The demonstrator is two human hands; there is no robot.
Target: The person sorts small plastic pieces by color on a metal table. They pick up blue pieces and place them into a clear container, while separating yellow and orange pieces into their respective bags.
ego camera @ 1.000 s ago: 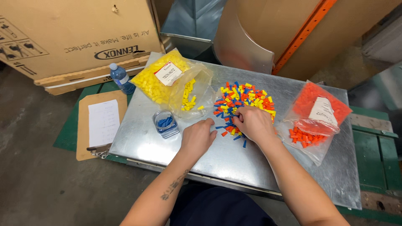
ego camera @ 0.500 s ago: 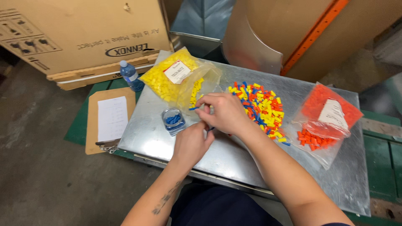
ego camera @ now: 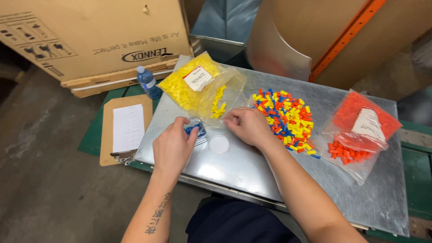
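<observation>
I log one metal surface (ego camera: pixel 252 166) carrying sorted stock. Item one: a small clear cup (ego camera: pixel 196 130) holding blue pieces, standing near the front left of the surface; my left hand (ego camera: pixel 172 148) curls round it, grip pinching its near side. Item two: a round white lid (ego camera: pixel 219 145) lying flat just beside the cup, between both hands. Item three: my right hand (ego camera: pixel 246 127), fingers drawn together at the tips just left of the mixed pile; whether that grip pinches a piece I cannot tell. Item four: a loose pile of yellow, red and blue pieces (ego camera: pixel 288 119) at mid-surface. Item five: an open bag of yellow pieces (ego camera: pixel 198 87) at the far left. Item six: a bag of orange pieces (ego camera: pixel 360 130) at the right. Off the surface: a water bottle (ego camera: pixel 147 83), a clipboard (ego camera: pixel 126 128) on the floor, a large cardboard box (ego camera: pixel 99 36).
</observation>
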